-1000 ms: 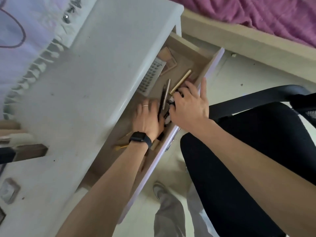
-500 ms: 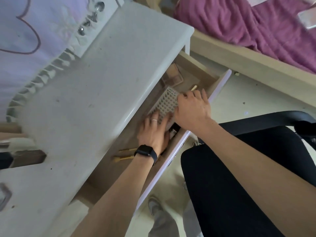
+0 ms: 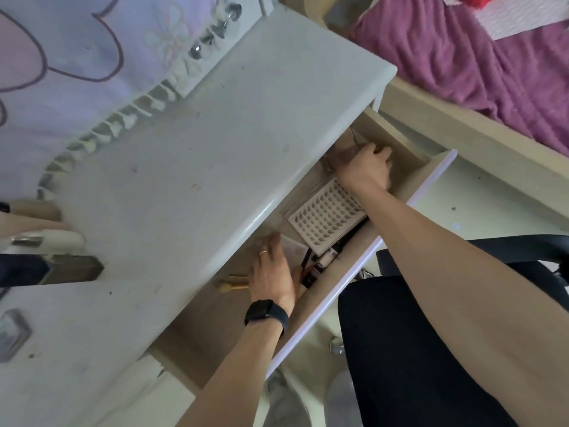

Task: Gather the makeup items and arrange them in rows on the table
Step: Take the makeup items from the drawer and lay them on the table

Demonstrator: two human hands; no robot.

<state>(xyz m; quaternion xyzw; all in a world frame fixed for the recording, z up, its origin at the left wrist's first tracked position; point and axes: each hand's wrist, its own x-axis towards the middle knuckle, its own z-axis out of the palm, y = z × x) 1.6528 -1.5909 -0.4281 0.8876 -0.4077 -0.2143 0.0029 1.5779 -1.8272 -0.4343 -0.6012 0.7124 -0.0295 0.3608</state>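
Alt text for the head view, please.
Both hands reach into the open drawer of a white table: the right hand at its far end, the left hand nearer, beside dark makeup tubes. A white gridded tray lies between them.

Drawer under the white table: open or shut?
Open. The drawer juts past the table edge, with the left hand and right hand inside.

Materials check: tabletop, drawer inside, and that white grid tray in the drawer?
Tabletop: looks like white painted or lacquered board, semi-gloss; sheen along the rounded edge, scuff marks. Drawer inside: matte tan, bare wood or laminate; cannot tell which. Grid tray: probably moulded white plastic, given uniform raised cells.
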